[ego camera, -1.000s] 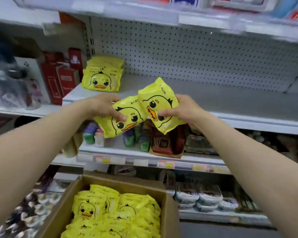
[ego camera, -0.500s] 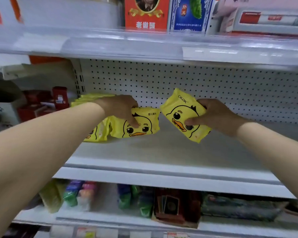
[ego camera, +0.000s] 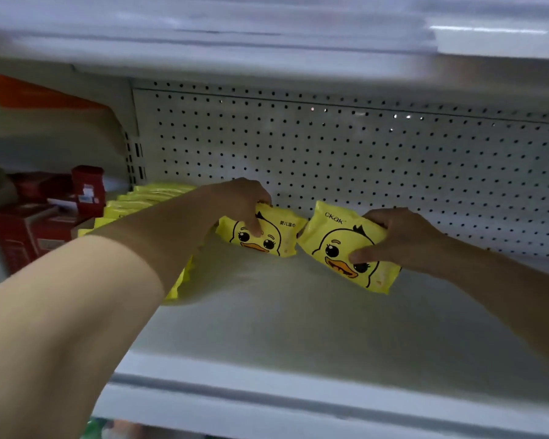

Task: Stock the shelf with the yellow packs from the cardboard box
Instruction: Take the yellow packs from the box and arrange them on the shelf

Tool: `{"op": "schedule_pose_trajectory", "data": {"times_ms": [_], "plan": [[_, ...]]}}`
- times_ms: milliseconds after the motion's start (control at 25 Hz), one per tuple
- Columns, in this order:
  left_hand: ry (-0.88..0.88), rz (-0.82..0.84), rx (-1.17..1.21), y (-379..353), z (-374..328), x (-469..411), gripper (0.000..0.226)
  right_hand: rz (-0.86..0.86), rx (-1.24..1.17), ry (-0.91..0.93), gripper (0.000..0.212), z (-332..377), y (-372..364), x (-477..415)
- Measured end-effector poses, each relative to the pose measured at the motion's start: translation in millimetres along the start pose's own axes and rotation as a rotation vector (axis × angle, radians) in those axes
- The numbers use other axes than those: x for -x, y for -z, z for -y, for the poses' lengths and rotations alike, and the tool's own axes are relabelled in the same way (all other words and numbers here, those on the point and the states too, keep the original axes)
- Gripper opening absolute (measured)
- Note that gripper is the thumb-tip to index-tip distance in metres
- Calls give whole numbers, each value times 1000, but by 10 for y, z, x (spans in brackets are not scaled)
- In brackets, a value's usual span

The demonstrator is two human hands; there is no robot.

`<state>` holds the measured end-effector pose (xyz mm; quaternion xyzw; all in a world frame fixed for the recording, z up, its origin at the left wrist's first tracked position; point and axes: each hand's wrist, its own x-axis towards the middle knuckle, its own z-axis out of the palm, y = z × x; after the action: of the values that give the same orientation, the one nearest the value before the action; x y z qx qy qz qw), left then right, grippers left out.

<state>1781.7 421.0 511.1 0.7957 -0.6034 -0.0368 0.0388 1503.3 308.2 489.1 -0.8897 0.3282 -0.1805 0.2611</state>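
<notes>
The shelf (ego camera: 298,337) is bare up front. The right grip (ego camera: 403,239) pinches the right pack (ego camera: 339,245), tilted, thumb on the duck's face. Released like that, it may flop over. Farther back, the left grip (ego camera: 238,201) pinches the left pack (ego camera: 276,239) upright beside the stack (ego camera: 146,198) at left; a nudge there could topple the row.

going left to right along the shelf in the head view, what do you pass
red boxes → stacked yellow packs → left hand → left-hand pack → right-hand pack → right hand
</notes>
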Motion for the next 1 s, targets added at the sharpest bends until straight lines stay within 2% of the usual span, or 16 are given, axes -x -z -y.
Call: {"op": "schedule_pose_trajectory", "data": {"times_ms": [240,400,680,1000], "plan": [[90,-69,9,-134,211,-166,73,29,16,44,45,-32,-71,-202],[116,-90,-103,-181,281,-238,82,23,10,65,49,-23,-154,-294],[122,-318,-297,-263,302,-284,72,37,-8,119,51,65,-286,-401],[217,-415,-105,-185,416,-227,76,59,38,187,58,214,-485,-625]]}}
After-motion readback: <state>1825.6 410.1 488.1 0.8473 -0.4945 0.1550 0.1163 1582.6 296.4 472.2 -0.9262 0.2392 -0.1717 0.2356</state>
